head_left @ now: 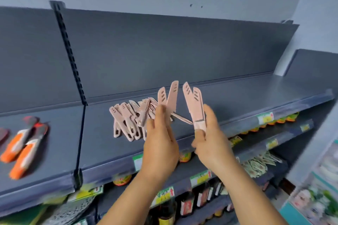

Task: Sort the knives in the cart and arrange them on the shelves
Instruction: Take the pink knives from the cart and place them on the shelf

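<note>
My left hand [161, 140] holds two pink sheathed knives [169, 97], their tips pointing up above the top shelf [237, 97]. My right hand [208, 139] grips two more pink knives [193, 102] by their handles, also tips up. A heap of several pink knives [128, 117] lies on the shelf just left of my left hand. Orange and grey knives [25, 142] lie at the far left of the shelf.
A black slotted upright [73, 67] divides the dark shelf backing. Below the top shelf are price tags [266, 118], jars and dark sauce bottles [186, 204]. Packets [259, 164] lie on a lower shelf at right. A white wall and colourful packages [314, 197] stand at right.
</note>
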Available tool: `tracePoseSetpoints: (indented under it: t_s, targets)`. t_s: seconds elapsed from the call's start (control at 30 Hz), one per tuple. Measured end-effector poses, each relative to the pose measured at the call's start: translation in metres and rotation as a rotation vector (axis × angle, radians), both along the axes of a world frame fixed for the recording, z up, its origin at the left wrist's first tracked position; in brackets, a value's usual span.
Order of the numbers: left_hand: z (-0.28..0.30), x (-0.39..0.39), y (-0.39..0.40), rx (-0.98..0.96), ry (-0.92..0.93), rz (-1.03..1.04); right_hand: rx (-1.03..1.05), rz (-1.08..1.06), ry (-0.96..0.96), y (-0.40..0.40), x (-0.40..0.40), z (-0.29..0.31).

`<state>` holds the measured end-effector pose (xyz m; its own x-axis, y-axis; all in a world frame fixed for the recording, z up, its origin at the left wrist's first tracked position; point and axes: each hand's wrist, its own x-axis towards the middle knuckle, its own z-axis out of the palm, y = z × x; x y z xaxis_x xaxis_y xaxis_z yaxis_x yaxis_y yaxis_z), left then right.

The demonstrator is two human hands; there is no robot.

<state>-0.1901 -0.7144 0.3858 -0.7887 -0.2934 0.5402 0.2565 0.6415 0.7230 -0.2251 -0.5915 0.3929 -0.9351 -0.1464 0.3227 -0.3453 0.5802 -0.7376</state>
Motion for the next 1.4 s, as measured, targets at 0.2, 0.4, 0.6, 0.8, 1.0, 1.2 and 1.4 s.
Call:
tracePoseSetpoints:
  t_s: [0.2,0.4,0.6,0.8,1.0,1.2,1.4]
  targets:
    - [0.015,-0.023,-0.036,-0.250,-0.096,0.157,0.139,0.053,0.002,-0.049,-0.045,0.007]
    - [0.011,-0.065,-0.037,-0.149,-0.328,0.179,0.248,0.067,-0.047,-0.070,-0.095,0.005]
    - [0.007,-0.102,-0.033,-0.308,-0.537,0.238,0.399,0.099,-0.161,-0.075,-0.135,-0.007]
    - [-0.007,-0.114,-0.035,-0.576,-0.664,0.295,0.662,0.134,-0.098,-0.074,-0.152,-0.019]
    - [-0.011,-0.115,-0.038,-0.571,-0.691,0.267,0.719,0.152,-0.114,-0.072,-0.153,-0.023]
    - [-0.002,-0.102,-0.039,-0.463,-0.508,0.238,0.523,0.133,0.036,-0.064,-0.135,-0.012]
    - [0.001,-0.059,-0.023,-0.384,-0.223,0.100,0.368,0.030,0.176,-0.034,-0.076,-0.003]
